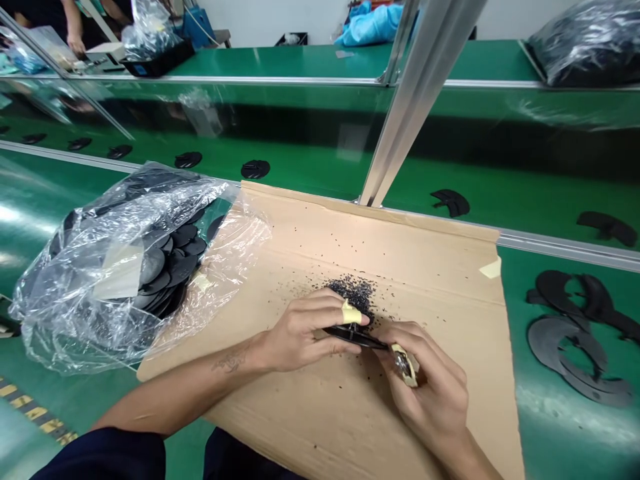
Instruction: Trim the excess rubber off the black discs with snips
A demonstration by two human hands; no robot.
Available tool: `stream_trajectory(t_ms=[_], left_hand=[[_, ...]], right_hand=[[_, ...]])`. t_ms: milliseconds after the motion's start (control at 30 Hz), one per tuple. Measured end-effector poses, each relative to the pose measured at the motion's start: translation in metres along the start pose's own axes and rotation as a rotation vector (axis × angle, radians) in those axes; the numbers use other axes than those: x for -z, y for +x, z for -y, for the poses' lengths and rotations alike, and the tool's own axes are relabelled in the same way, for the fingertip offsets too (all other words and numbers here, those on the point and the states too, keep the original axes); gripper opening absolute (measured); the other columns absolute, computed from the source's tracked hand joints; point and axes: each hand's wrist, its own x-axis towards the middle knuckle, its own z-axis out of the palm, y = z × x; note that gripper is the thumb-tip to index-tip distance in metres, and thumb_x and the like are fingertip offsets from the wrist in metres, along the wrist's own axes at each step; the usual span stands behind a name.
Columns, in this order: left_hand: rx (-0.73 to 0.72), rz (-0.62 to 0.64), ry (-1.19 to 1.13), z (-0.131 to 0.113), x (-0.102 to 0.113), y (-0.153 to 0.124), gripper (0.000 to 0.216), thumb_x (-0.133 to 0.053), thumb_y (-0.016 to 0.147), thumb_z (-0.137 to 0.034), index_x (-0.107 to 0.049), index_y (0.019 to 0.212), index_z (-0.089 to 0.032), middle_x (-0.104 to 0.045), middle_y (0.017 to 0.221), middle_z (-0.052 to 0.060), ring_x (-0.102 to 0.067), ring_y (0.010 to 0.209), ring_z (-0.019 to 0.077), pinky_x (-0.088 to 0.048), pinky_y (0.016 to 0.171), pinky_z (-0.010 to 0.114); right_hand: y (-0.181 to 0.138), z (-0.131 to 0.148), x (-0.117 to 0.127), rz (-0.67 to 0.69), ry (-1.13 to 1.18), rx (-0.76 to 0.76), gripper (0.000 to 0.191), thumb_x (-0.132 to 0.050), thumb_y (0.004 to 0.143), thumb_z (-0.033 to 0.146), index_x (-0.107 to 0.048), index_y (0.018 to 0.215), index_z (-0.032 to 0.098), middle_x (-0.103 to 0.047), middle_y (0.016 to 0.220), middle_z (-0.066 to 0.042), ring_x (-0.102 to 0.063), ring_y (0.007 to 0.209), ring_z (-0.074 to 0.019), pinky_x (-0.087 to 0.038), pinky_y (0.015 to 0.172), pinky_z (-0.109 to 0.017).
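Note:
My left hand (305, 330) pinches a thin black plastic disc (354, 335) between thumb and fingers, holding it nearly edge-on. Yellow tape wraps one of its fingertips. My right hand (430, 383) is closed around a small metal tool (403, 363) with pale tape about it; its exact kind is hidden by the fingers. The tool hand's fingertips meet the right edge of the disc. Beneath and beyond the hands, a pile of tiny black bits (356, 290) is scattered over a cardboard sheet (310, 413).
A clear plastic bag (70, 293) of black discs lies on the left. Black curved parts (565, 347) rest on the green bench at right. Spaced black pieces (255, 169) lie on the green surface behind the rail. A metal post (415, 100) rises ahead. Another person's hand (76, 45) shows far left.

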Motion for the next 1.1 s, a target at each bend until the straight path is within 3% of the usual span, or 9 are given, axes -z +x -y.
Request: stream_trajectory(t_ms=[167,400,567,700,833,933,1100], left_hand=[[-0.007,-0.067,0.009,-0.0018,-0.0006,-0.0003,0.025,-0.073,0.087,-0.025,-0.071,0.112,-0.02,-0.078,0.085,0.005,-0.07,0.078,0.017,-0.057,0.076,0.033],[-0.011,-0.044,-0.004,-0.0024,-0.001,-0.0011,0.024,-0.067,0.092,-0.022,-0.07,0.116,-0.018,-0.078,0.093,0.008,-0.07,0.087,0.0181,-0.057,0.083,0.036],[0.011,-0.093,0.034,-0.0062,-0.0018,-0.0015,0.019,-0.073,0.088,-0.025,-0.073,0.106,-0.02,-0.078,0.083,0.005,-0.069,0.075,0.0166,-0.057,0.074,0.033],[0.073,-0.078,0.022,-0.0053,-0.0016,-0.0028,0.019,-0.071,0.09,-0.027,-0.074,0.107,-0.019,-0.077,0.085,0.006,-0.068,0.074,0.016,-0.056,0.07,0.03],[0.194,0.003,-0.104,-0.0042,-0.0021,-0.0055,0.037,-0.07,0.089,-0.039,-0.068,0.121,-0.019,-0.076,0.105,0.01,-0.071,0.097,0.021,-0.058,0.086,0.035],[0.294,0.029,-0.176,-0.0045,-0.0023,-0.0078,0.035,-0.071,0.09,-0.03,-0.066,0.123,-0.019,-0.076,0.107,0.009,-0.072,0.099,0.0201,-0.058,0.089,0.033],[0.181,-0.046,-0.079,-0.0023,0.0002,-0.0071,0.025,-0.072,0.088,-0.024,-0.071,0.112,-0.018,-0.075,0.098,0.007,-0.069,0.09,0.0177,-0.057,0.081,0.031]], right_hand=[[-0.0005,0.0,-0.0014,0.015,0.018,-0.017,0.023,-0.058,0.086,0.005,-0.064,0.099,0.023,-0.07,0.09,-0.006,-0.069,0.082,-0.0203,-0.056,0.07,-0.034],[0.0008,-0.001,0.0004,0.039,0.005,-0.01,0.022,-0.06,0.085,0.005,-0.064,0.098,0.023,-0.07,0.091,-0.006,-0.069,0.083,-0.0201,-0.057,0.07,-0.033],[0.0002,0.0001,-0.0008,0.045,0.017,-0.033,0.019,-0.06,0.087,0.007,-0.064,0.097,0.023,-0.07,0.089,-0.007,-0.069,0.082,-0.0203,-0.057,0.069,-0.033],[-0.0006,0.0011,-0.0019,0.021,0.028,-0.078,0.016,-0.061,0.087,0.01,-0.065,0.095,0.023,-0.071,0.085,-0.006,-0.069,0.078,-0.0196,-0.057,0.067,-0.032],[0.0006,-0.0001,-0.001,-0.01,0.044,-0.107,0.013,-0.063,0.089,0.013,-0.064,0.095,0.024,-0.07,0.085,-0.005,-0.069,0.077,-0.0194,-0.057,0.069,-0.032],[0.0029,-0.0007,0.0006,-0.018,0.062,-0.114,0.013,-0.063,0.089,0.012,-0.063,0.095,0.024,-0.07,0.086,-0.005,-0.068,0.078,-0.0182,-0.057,0.07,-0.031],[0.008,-0.0008,0.0071,0.02,0.012,-0.145,0.013,-0.063,0.09,0.017,-0.065,0.102,0.024,-0.071,0.093,-0.005,-0.069,0.085,-0.0198,-0.056,0.075,-0.032]])
